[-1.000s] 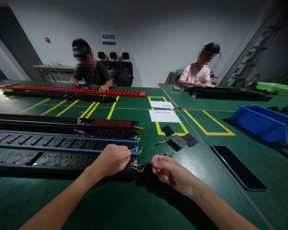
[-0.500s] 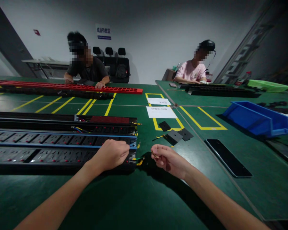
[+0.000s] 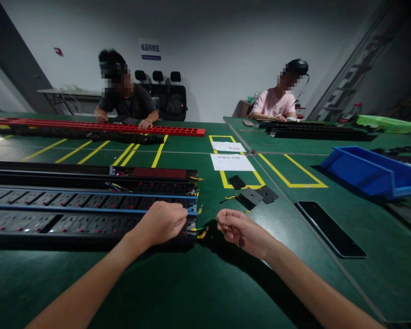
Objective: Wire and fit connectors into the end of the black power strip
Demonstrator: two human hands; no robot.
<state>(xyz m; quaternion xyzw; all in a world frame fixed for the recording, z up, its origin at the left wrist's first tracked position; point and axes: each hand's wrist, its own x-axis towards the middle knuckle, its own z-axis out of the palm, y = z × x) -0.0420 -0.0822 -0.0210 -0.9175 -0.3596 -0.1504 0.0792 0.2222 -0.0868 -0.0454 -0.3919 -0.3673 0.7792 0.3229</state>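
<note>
Two long socket strips, a blue-edged one point(image 3: 99, 201) and a nearer black one point(image 3: 85, 224), lie side by side on the left. My left hand point(image 3: 166, 223) is closed over their right end, its fingertips turned away, so what they grip is hidden. Just beyond the nearer strip's end, a green-and-yellow wire with a yellow terminal point(image 3: 202, 233) sticks out. To the right of that wire, my right hand point(image 3: 241, 228) is held above the table, thumb and forefinger pinched on a small brass-coloured piece point(image 3: 222, 225) too small to name.
Black plates point(image 3: 250, 198) lie beyond my right hand, near paper labels point(image 3: 233, 162). A phone point(image 3: 330, 228) and a blue bin point(image 3: 370, 171) are on the right. Behind the strips runs a red slotted rail point(image 3: 171, 130). Two people sit across the table.
The whole view has shifted slightly, moving things a little right and down. Both hands keep nearly the same pose and place over the table.
</note>
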